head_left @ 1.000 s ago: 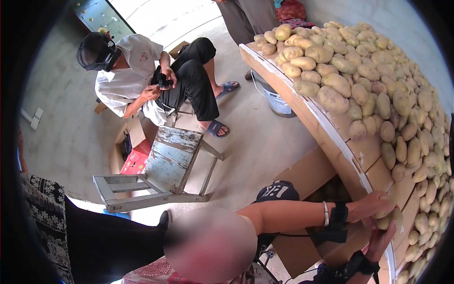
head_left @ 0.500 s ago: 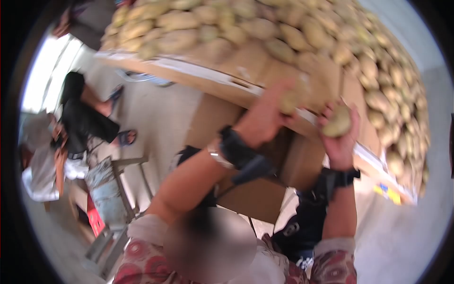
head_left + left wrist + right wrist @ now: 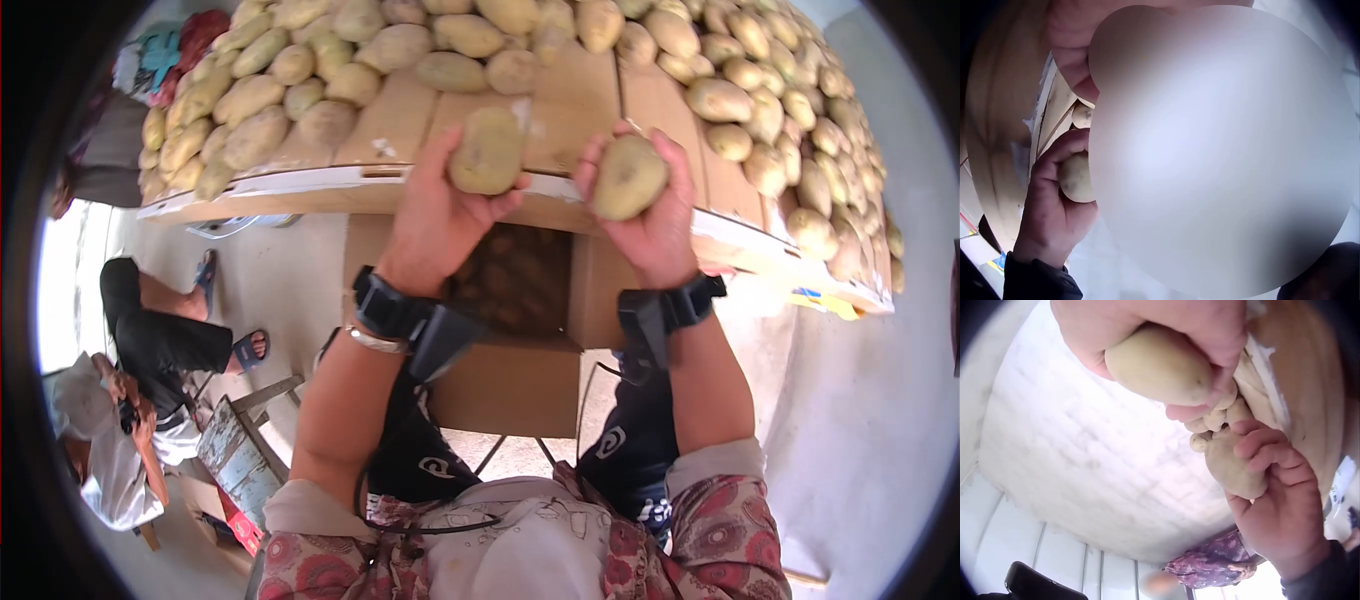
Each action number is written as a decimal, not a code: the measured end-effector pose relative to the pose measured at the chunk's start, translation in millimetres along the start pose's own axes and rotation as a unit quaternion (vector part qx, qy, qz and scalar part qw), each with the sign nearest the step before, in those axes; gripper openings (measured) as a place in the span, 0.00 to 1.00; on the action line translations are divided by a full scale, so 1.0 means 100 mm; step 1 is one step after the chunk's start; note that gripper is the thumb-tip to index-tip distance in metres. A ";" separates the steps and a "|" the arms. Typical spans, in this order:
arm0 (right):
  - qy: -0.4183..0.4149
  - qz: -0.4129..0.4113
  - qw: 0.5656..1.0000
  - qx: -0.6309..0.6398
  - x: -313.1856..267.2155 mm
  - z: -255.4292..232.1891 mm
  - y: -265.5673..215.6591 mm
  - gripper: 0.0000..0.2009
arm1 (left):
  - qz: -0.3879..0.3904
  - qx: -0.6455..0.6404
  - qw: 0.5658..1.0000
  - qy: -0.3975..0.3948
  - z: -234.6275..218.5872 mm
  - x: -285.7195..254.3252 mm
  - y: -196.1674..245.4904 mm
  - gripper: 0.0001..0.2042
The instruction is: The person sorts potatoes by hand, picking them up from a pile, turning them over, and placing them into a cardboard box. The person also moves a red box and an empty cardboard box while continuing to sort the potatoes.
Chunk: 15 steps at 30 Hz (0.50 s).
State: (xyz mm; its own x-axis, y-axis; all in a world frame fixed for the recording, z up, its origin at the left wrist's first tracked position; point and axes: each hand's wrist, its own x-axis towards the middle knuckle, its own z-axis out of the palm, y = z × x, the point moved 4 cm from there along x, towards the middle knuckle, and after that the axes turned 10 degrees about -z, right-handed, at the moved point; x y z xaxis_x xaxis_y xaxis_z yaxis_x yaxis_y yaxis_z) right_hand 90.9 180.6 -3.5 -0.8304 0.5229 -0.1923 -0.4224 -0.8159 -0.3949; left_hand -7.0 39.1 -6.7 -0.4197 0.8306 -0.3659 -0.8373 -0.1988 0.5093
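Two potatoes are held up side by side over the front edge of a plank-topped platform [image 3: 575, 105]. My left hand [image 3: 430, 225] grips one potato [image 3: 487, 150], its fingers curled round it in the right wrist view. In my right hand [image 3: 660, 240] is the other potato [image 3: 630, 178], cupped between thumb and fingers; the right wrist view shows its smooth side [image 3: 1160, 365]. Between and below the hands stands an open cardboard box [image 3: 505, 385] with several potatoes [image 3: 510, 275] in its shaded inside. A blurred patch covers much of the left wrist view.
Heaps of potatoes lie on the platform to the left [image 3: 255, 135] and right [image 3: 765, 115]. A seated person [image 3: 125, 440] in a white shirt is at the left, near a worn wooden chair [image 3: 235, 455]. My knees flank the box.
The head view has swung round to face the platform squarely. My hands, close together on potatoes a second ago, have moved apart, each holding one potato now.
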 end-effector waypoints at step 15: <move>-0.067 0.001 0.998 -0.015 0.04 -0.01 0.02 0.12 | -0.006 0.057 0.997 0.058 0.04 -0.06 0.03 0.17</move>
State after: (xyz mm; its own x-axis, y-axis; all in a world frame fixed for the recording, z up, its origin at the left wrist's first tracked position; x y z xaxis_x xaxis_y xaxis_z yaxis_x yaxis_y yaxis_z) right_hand 86.6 181.3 -5.9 -0.8731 0.4823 -0.0713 -0.4118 -0.8079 -0.4216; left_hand -5.6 35.6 0.3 -0.4528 0.7655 -0.4572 -0.8006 -0.1235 0.5863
